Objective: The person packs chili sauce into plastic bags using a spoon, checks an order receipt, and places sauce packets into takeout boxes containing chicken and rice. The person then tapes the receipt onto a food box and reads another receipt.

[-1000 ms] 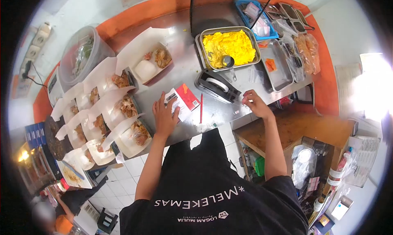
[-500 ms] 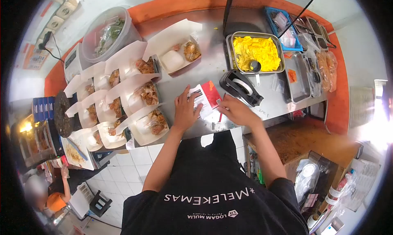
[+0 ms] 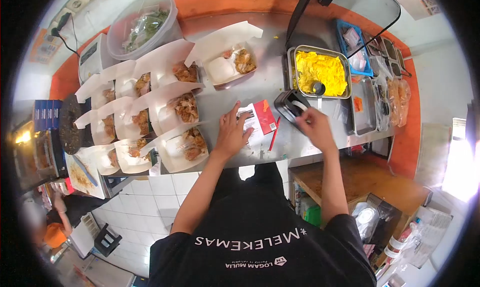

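My left hand lies with fingers spread on the left edge of a white printed slip. Beside the slip is a red card with a small printed code. A red pen lies on the counter just right of them. My right hand is over the near right part of a black tape dispenser, thumb and fingers drawn together. The pale tape roll shows partly beside the fingers; whatever is between the fingertips is hidden.
Several open white boxes with rice and fried chicken line the left of the steel counter. Behind the dispenser stands a metal tray of yellow food with a ladle. A co-worker in an orange sleeve is at lower left.
My right hand has moved right, away from the red pen, onto the tape dispenser. The pen now lies uncovered. My left hand stays on the slip; the view has shifted slightly.
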`<state>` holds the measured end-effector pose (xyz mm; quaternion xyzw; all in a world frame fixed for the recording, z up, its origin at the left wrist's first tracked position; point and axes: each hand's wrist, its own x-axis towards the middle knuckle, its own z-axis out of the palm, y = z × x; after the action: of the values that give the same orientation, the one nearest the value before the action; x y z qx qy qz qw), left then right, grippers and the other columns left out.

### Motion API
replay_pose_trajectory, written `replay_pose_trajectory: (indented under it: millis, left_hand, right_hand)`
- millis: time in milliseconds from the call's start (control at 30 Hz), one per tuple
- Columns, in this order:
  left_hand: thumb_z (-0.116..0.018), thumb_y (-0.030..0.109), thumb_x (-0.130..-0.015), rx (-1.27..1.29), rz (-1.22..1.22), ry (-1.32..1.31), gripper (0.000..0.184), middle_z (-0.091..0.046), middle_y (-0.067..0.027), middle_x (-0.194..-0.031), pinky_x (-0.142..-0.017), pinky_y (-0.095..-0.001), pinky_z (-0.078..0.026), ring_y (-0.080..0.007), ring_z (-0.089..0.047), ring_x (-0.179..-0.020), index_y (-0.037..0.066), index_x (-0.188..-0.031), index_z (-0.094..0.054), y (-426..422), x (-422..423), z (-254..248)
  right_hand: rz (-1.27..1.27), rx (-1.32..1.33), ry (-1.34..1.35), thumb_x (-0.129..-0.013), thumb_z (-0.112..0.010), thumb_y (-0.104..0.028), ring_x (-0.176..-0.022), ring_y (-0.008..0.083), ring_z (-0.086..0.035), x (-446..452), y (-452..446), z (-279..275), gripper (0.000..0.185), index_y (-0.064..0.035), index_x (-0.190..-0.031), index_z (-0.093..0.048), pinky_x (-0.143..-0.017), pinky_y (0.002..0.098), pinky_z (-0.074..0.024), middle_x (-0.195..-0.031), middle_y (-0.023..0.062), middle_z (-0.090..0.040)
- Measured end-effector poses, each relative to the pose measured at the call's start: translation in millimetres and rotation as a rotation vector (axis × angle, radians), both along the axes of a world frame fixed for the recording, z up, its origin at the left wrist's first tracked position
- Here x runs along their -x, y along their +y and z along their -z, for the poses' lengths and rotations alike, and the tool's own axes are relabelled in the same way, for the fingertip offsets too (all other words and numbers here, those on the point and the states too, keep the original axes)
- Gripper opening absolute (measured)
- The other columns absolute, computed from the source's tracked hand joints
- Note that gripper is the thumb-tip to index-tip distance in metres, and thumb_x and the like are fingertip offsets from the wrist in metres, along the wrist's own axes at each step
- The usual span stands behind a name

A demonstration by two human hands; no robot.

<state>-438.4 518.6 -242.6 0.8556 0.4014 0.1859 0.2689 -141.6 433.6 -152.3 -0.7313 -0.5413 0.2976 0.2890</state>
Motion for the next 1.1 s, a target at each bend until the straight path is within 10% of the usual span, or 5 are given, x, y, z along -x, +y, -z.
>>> replay_pose_trajectory:
  millis: [200,400,767,967,1100]
  left_hand:
    - [-0.069,0.027,-0.094,0.0,0.036,-0.013,0.048,-0.035,-0.026,-0.162,-0.117,-0.0575,-0.028,-0.0423,-0.044,-0.14,0.009,-0.137,-0.056,-0.3,1.1,-5.1]
    - [-0.069,0.028,-0.093,-0.022,0.077,0.007,0.052,-0.033,-0.0261,-0.163,-0.117,-0.059,-0.026,-0.0432,-0.043,-0.139,0.009,-0.139,-0.054,2.2,1.0,-6.0]
    - [-0.069,0.029,-0.091,0.041,0.123,0.07,0.057,-0.028,-0.026,-0.166,-0.119,-0.0625,-0.023,-0.045,-0.04,-0.142,0.01,-0.141,-0.05,2.6,6.1,-8.4]
    - [-0.073,0.026,-0.087,0.132,0.151,0.008,0.063,-0.023,-0.0265,-0.168,-0.12,-0.065,-0.021,-0.0472,-0.035,-0.147,0.011,-0.143,-0.048,9.7,11.6,-11.2]
    - [-0.078,0.024,-0.081,0.144,0.173,-0.001,0.073,-0.018,-0.0251,-0.17,-0.121,-0.068,-0.017,-0.0471,-0.023,-0.155,0.012,-0.145,-0.046,10.1,14.1,-4.5]
  right_hand:
    - [-0.037,0.224,-0.194,-0.1,-0.073,-0.036,-0.087,0.0272,-0.061,-103.4,-56.4,44.2,0.031,-0.0077,-0.112,-0.073,-0.079,0.0348,-0.0519,-0.11,0.0151,-0.053]
    - [0.007,0.252,0.387,-0.104,-0.068,-0.027,-0.098,0.0179,-0.064,-116.2,-71.5,45.1,0.026,-0.0017,-0.104,-0.071,-0.088,0.0321,-0.0531,-0.116,0.0087,-0.052]
    - [0.138,0.353,-0.518,-0.094,-0.072,-0.012,-0.097,0.0422,-0.067,-86.7,-98.2,54.3,0.014,0.0009,-0.098,-0.072,-0.083,0.0481,-0.0539,-0.114,0.022,-0.062]
    - [-0.174,0.279,0.084,-0.098,-0.069,-0.016,-0.091,0.034,-0.062,-4.6,-59.0,-2.5,0.016,-0.0001,-0.099,-0.07,-0.082,0.0418,-0.0513,-0.092,0.0165,-0.061]
    - [-0.402,0.141,-0.003,-0.104,-0.06,-0.025,-0.113,0.0419,-0.063,91.2,-1.2,29.9,0.023,-0.0028,-0.107,-0.067,-0.094,0.0493,-0.0529,-0.109,0.0228,-0.064]
